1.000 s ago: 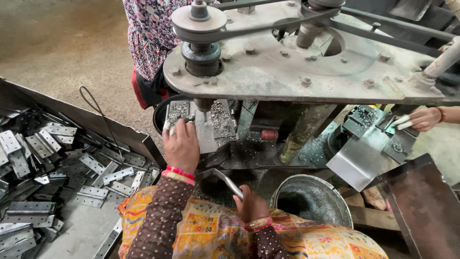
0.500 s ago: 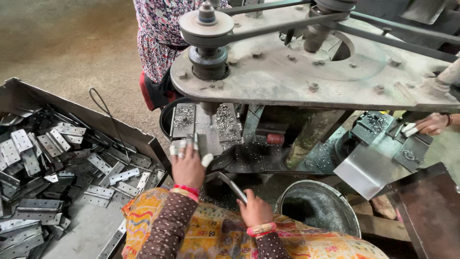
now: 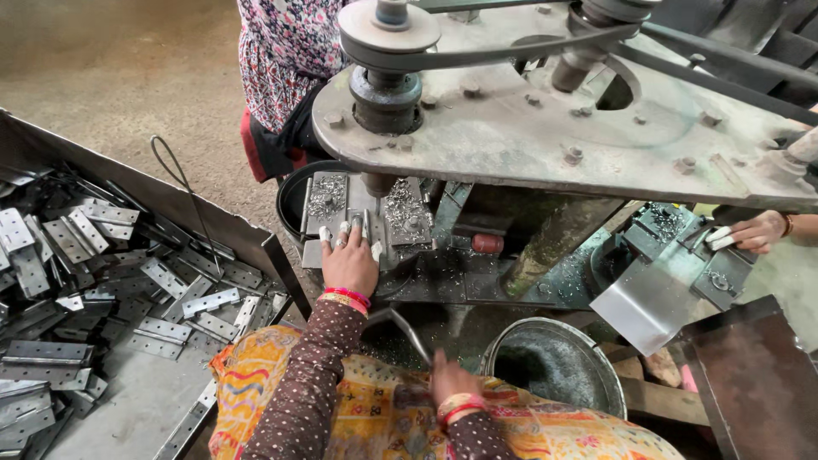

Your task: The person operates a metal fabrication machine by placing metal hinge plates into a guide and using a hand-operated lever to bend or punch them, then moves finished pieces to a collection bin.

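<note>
Since half a second ago, the left hand [image 3: 349, 264] has stayed pressed at the drill fixture while the right hand [image 3: 449, 377] has dropped lower and closer to the person's lap, blurred by motion.

At far left, a metal tray [image 3: 213, 223] holds a heap of flat hinge plates [image 3: 102, 281], each punched with holes; the tray runs off the left and bottom edges. A loose wire loop [image 3: 175, 175] rests on the tray's rim.

Right of the tray, the left hand reaches forward, fingers spread and taped at the tips, flat on a hinge plate [image 3: 326, 200] that lies in the fixture just beyond the fingertips, under the drill spindle [image 3: 377, 181]. Metal shavings cover the plate, and the hand hides its near end.

Lower and to the right, the right hand is closed around a bent metal lever [image 3: 407, 328] that rises toward the machine; blur makes the grip hard to make out. Both wrists wear red bangles.

Above, a belt pulley [image 3: 388, 30] sits on the machine's heavy grey top plate [image 3: 545, 136]. Behind it stands another person in a floral garment [image 3: 281, 51], cut off at the top.

Further right, a steel bucket [image 3: 554, 366] holds dark swarf. At far right, a co-worker's hand [image 3: 758, 232] touches a second fixture [image 3: 682, 247]; the arm is cut off by the frame.
</note>
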